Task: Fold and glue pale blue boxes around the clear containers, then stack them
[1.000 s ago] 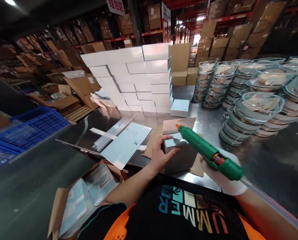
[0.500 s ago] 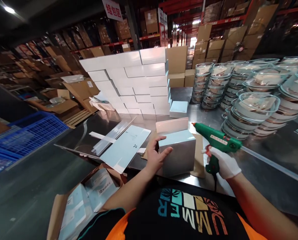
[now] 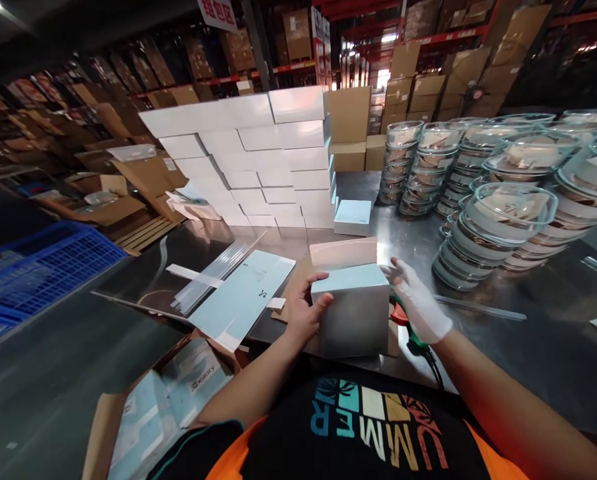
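Observation:
A pale blue-topped box (image 3: 351, 313) stands on the table in front of me, its far flap (image 3: 344, 252) raised. Gripping its left side is my left hand (image 3: 305, 310), bare, with the thumb on the near face and fingers at the upper left edge. My right hand (image 3: 421, 303), in a white glove, is open beside the box's right edge, fingers stretched out; whether they touch the box I cannot tell. Below that hand lies a green glue gun (image 3: 418, 345) with a red trigger, partly hidden by the hand and the box. A clear glue stick (image 3: 483, 308) extends to its right.
A wall of white boxes (image 3: 258, 160) stands behind, with a small box (image 3: 353, 215) beside it. Stacked glass bowls (image 3: 508, 220) fill the right. Flat pale card (image 3: 243, 293) and clear strips (image 3: 218, 273) lie left. An open carton (image 3: 103, 427) sits below; a blue crate (image 3: 53, 267) stands farther left.
My right hand has let go of the glue gun, now lying low by the box, and moved left to the box's right edge. My left hand keeps its hold.

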`<action>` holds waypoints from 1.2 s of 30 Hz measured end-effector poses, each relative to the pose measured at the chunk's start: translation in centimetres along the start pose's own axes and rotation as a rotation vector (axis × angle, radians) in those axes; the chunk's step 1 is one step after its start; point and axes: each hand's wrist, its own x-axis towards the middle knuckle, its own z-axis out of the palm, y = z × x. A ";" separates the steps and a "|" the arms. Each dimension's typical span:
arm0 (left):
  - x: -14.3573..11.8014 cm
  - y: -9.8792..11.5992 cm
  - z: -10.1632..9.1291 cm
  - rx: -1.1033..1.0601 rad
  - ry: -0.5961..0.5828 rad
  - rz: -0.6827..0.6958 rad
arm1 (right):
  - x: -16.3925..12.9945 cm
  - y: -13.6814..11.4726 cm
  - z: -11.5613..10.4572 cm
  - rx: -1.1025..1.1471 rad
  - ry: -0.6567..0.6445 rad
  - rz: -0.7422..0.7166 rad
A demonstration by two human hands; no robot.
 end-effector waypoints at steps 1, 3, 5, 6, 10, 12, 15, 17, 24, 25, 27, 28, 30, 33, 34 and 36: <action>0.0 -0.1 0.1 0.006 -0.006 0.028 | 0.3 -0.7 1.3 0.081 -0.045 -0.006; -0.1 -0.4 0.2 0.006 -0.026 0.070 | 0.9 -1.8 3.2 0.094 -0.099 -0.007; -0.2 -0.7 0.1 0.005 -0.056 0.094 | 1.2 -2.2 3.9 0.027 -0.112 -0.035; -0.2 -0.9 0.1 0.008 -0.065 0.107 | 1.3 -2.1 3.8 -0.008 -0.109 -0.053; -0.2 -2.0 0.1 -0.070 0.007 0.168 | 1.4 -1.2 1.9 -0.070 -0.203 -0.203; 0.0 -2.3 0.0 -0.165 0.026 0.210 | 0.9 -0.6 1.0 -0.124 -0.265 -0.332; 0.7 -1.8 -0.9 -0.122 -0.100 0.339 | -0.2 0.0 0.2 -0.199 -0.320 -0.472; 1.4 -0.9 -1.7 -0.013 -0.249 0.436 | -0.8 -0.1 0.3 -0.220 -0.354 -0.519; 2.1 0.5 -2.7 0.101 -0.434 0.484 | -0.8 -1.3 0.9 -0.260 -0.445 -0.655; 2.0 0.4 -2.7 0.120 -0.431 0.473 | -0.8 -1.2 0.9 -0.268 -0.439 -0.665; 1.8 0.2 -2.7 0.129 -0.424 0.485 | -1.0 -0.5 0.9 -0.282 -0.420 -0.662; 1.8 0.1 -2.6 0.115 -0.425 0.511 | -1.2 0.1 0.9 -0.286 -0.396 -0.638; 1.7 -0.3 -2.6 0.079 -0.422 0.563 | -1.6 1.5 0.9 -0.311 -0.324 -0.506; 1.8 -1.5 -3.1 0.075 -0.308 0.486 | -1.7 3.4 1.2 -0.373 -0.236 -0.214; 2.0 -2.0 -3.6 0.090 -0.240 0.419 | -1.3 3.7 1.2 -0.366 -0.212 -0.125; 2.8 -3.3 -5.4 0.157 -0.101 0.273 | 0.7 3.7 1.1 -0.271 -0.104 0.026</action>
